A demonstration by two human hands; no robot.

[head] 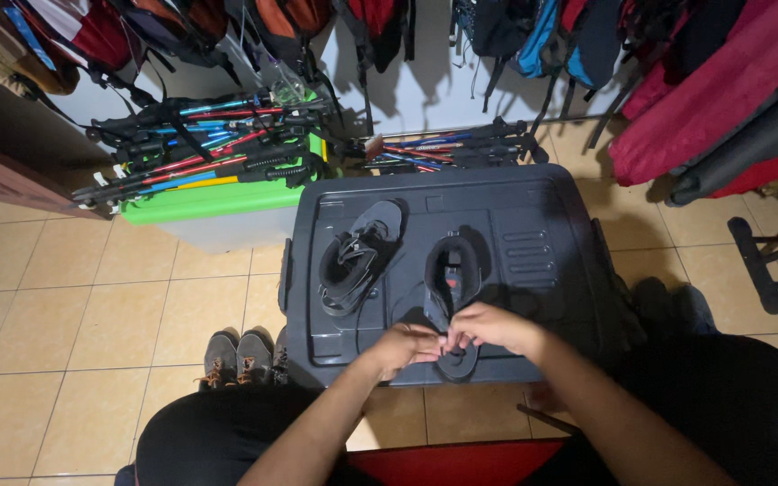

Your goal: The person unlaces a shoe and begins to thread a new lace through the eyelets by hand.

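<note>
Two black strap sandals lie on the dark grey lid of a plastic storage box (533,225). The left sandal (357,256) rests tilted, untouched. The right sandal (453,279) has a red patch on its footbed. My left hand (400,347) and my right hand (488,326) meet at the near end of the right sandal, fingers pinched on its heel strap. The strap itself is mostly hidden under my fingers.
A green-lidded bin (213,202) left of the box carries a pile of trekking poles (200,148). More poles (443,148) lie behind the box. Backpacks hang on the wall. Grey shoes (236,357) stand on the tiled floor at left; rolled red mats (713,99) at right.
</note>
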